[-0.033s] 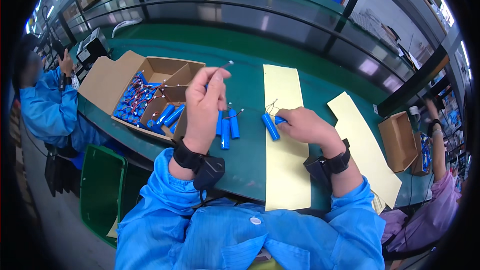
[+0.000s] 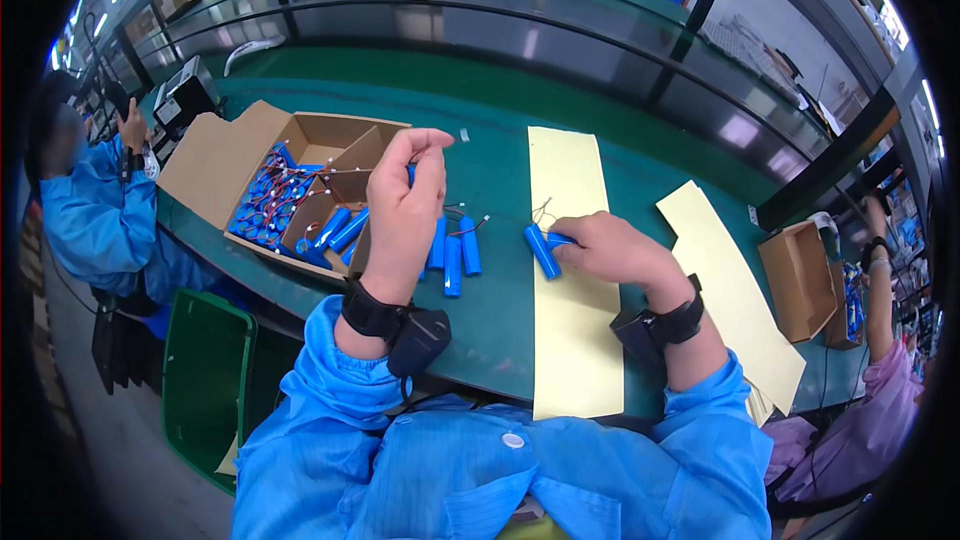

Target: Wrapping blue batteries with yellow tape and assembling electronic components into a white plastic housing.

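My left hand (image 2: 405,185) is raised beside the divided cardboard box, its fingers closed round a blue cylindrical battery (image 2: 411,174) that shows only as a small patch. A white connector (image 2: 463,135) appears just beyond its fingertips. Over the yellow paper strip (image 2: 575,350), my right hand (image 2: 610,248) pinches the end of a second blue battery (image 2: 559,239), mostly covered by the fingers. Touching or very near it, another blue battery (image 2: 543,252) lies tilted on the paper, with thin leads at its far end. Several blue batteries (image 2: 453,269) with leads lie on the green table between my hands.
The open cardboard box (image 2: 310,127) at left holds many blue wired batteries. More yellow paper (image 2: 735,310) lies to the right, near a smaller cardboard box (image 2: 795,285). A green bin (image 2: 207,370) stands below the table. Co-workers sit at both sides.
My left hand has shifted slightly, and the lead at its fingertips shows less than before. My right hand stays nearly still on its battery.
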The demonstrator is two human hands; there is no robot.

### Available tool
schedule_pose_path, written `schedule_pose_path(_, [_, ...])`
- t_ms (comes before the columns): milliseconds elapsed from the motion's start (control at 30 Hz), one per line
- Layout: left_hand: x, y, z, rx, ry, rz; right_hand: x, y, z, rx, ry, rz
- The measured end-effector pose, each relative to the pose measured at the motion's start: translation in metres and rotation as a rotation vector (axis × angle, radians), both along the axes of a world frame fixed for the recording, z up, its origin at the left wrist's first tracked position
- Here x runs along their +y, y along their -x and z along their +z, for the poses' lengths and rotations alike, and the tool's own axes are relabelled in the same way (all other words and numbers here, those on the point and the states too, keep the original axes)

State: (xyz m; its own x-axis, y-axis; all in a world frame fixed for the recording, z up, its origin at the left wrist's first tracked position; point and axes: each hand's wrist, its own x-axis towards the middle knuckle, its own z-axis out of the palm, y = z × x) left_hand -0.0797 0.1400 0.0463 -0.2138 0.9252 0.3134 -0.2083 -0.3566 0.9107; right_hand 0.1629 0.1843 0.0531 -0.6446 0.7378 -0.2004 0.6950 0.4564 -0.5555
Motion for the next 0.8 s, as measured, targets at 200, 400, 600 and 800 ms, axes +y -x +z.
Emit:
schedule_pose_path(200, [0.005, -0.004, -0.017, 1.031, -0.250, 0.440, -0.005, -0.001, 0.020, 0.502, 0.609, -0.010])
schedule_pose_path(400, [-0.002, -0.043, -0.033, 0.472, -0.092, -0.310, -0.016, -0.002, 0.034, 0.767, 0.670, 0.105])
schedule_pose_path(600, [-0.005, -0.043, -0.026, 0.775, 0.070, -0.529, -0.030, -0.016, 0.055, 1.012, 0.388, 0.000])
schedule_pose_path(800, [-0.032, -0.040, -0.025, 1.120, -0.077, 0.023, -0.030, -0.119, 0.090, 0.340, -0.655, -0.656])
